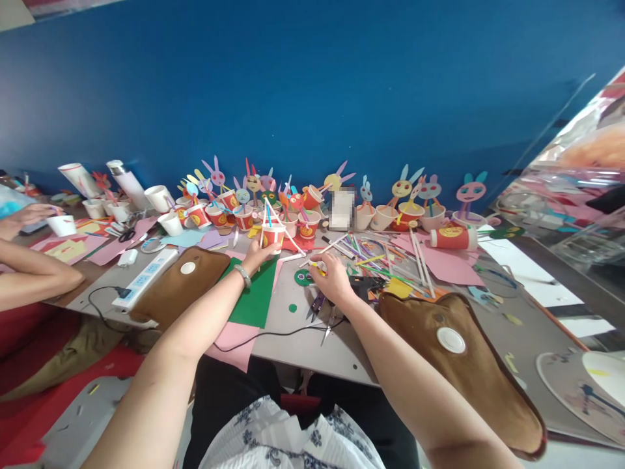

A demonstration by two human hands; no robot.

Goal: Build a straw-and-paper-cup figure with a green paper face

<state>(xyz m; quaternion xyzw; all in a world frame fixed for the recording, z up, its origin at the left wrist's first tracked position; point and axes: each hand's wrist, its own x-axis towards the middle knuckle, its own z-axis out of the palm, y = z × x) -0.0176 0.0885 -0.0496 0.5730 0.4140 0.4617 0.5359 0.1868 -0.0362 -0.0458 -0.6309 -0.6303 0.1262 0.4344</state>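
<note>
My L hand (258,255) curls round a paper cup (272,238) w/ straws (268,212), prob. so it won't tip; R hand (333,280), bent nr green paper circle (301,278), can't tell its grip.

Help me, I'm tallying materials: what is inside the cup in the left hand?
A blue straw and white straws rise from the mouth of the cup in the left hand. The cup's wall hides its bottom, so anything lying there cannot be seen.
</note>
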